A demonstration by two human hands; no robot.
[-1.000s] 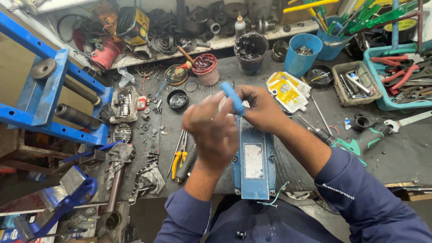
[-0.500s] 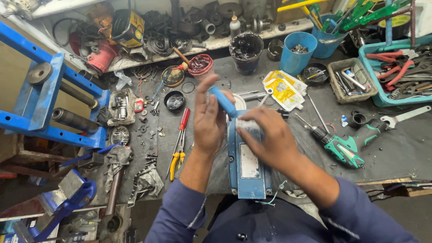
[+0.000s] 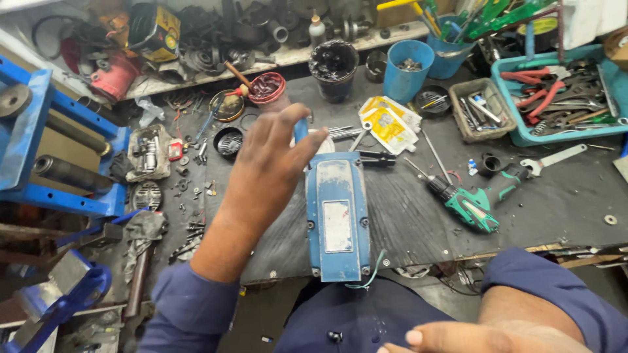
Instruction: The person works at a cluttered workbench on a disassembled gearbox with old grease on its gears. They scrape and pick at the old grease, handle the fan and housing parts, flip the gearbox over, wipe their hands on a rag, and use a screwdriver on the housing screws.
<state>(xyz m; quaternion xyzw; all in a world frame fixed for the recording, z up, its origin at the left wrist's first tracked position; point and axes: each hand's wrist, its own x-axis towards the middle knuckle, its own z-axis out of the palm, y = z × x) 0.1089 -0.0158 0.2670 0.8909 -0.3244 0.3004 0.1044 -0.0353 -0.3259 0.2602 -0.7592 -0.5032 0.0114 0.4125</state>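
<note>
A blue metal power-tool housing (image 3: 337, 216) with a pale label lies lengthwise on the dark bench mat (image 3: 418, 222), its near end over the bench edge with a thin green wire hanging from it. My left hand (image 3: 271, 163) reaches over its far end. The thumb and fingers pinch the narrow blue handle (image 3: 301, 131) that sticks up there. My right hand (image 3: 458, 336) is low at the bottom edge, near my lap and away from the housing. Only part of it shows, and nothing is visible in it.
A green cordless drill (image 3: 471, 202) and a wrench (image 3: 556, 157) lie right of the housing. Behind are yellow packets (image 3: 389, 121), a blue cup (image 3: 407, 68), a black pot (image 3: 333, 65), a red tin (image 3: 267, 88) and a blue tray of pliers (image 3: 562, 98). A blue metal frame (image 3: 39, 131) stands left.
My right hand has come off the housing and drawn back toward my body at the bottom edge. My left hand stays at the blue handle.
</note>
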